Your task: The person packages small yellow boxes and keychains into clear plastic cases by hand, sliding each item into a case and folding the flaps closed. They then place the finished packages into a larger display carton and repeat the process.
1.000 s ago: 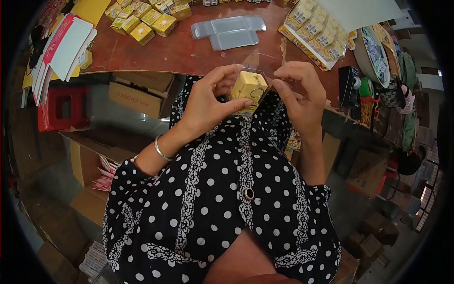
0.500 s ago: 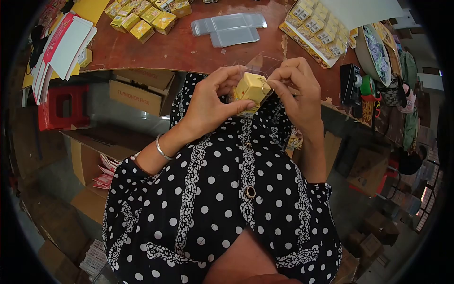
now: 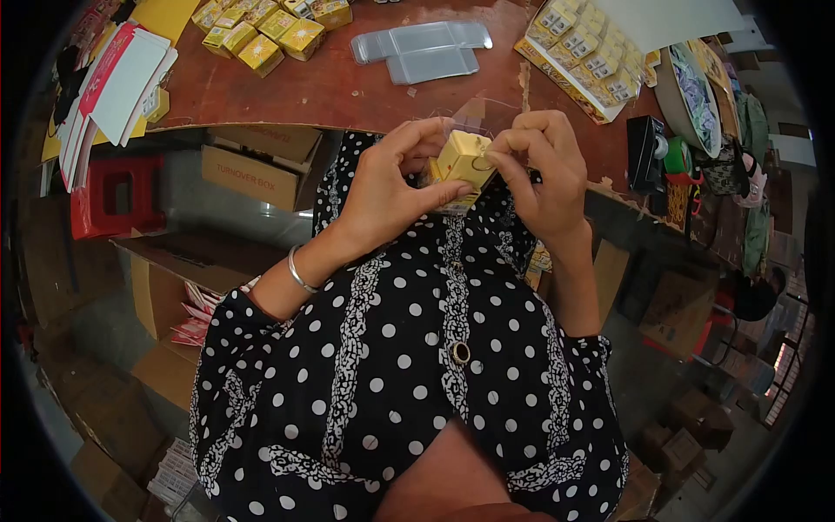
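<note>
My left hand [image 3: 383, 187] is wrapped round a small yellow box [image 3: 459, 155], thumb across its near side and fingers behind. The box tilts, and clear plastic [image 3: 470, 113] stands up from its far edge. A thin metal ring [image 3: 480, 163] lies against the box's upper right face. My right hand [image 3: 550, 178] is closed in a pinch at this ring, thumb against forefinger. The fingertips hide part of the ring. Both hands are just above the table's near edge.
On the red-brown table [image 3: 287, 97] lies a clear plastic box blank [image 3: 426, 50]. Yellow boxes [image 3: 261, 54] are grouped at the far left; a display tray [image 3: 578, 61] of small boxes is at the right. A black tape dispenser [image 3: 645, 155] sits near the right edge. Below left are cartons [image 3: 252, 174] and a red stool [image 3: 117, 198].
My right hand has shifted slightly left, bringing the metal ring from beside the yellow box onto its upper face. My left hand keeps its hold, nearly still.
</note>
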A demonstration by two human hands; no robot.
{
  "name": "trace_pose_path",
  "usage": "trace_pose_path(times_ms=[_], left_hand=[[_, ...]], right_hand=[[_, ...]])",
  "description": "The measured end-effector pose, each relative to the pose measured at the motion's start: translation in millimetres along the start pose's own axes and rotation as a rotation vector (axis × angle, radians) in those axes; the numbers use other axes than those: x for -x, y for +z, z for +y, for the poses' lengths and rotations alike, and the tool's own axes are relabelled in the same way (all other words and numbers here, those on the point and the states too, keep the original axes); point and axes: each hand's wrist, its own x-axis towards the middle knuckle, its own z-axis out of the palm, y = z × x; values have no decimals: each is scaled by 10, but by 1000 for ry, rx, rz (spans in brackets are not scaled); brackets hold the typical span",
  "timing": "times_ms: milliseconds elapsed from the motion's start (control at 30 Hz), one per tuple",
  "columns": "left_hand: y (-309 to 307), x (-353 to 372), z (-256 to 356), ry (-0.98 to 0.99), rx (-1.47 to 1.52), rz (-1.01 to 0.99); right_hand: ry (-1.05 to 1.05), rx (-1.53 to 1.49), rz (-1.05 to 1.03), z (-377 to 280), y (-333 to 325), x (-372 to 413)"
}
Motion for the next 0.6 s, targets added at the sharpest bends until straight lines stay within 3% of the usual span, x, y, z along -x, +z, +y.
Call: trace_pose_path(times_ms=[100,200,267,300,367,533,600], left_hand=[[-9,3,36,-56,93,5],[1,42,32,-56,206,29],[11,77,-15,-16,267,66],[9,98,-51,-18,319,57],[16,127,-101,-24,371,48],[76,203,-59,-6,428,25],[44,248,-113,-30,403,-29]], right_hand=[[-56,-20,-88,31,-51,23],[51,-73,-45,-34,-101,59],[345,-487,51,60,-11,240],[346,-485,52,64,46,323],[535,-868,-15,-19,202,480],[538,-855,65,-134,346,620],[498,-722,-30,-107,343,675]])
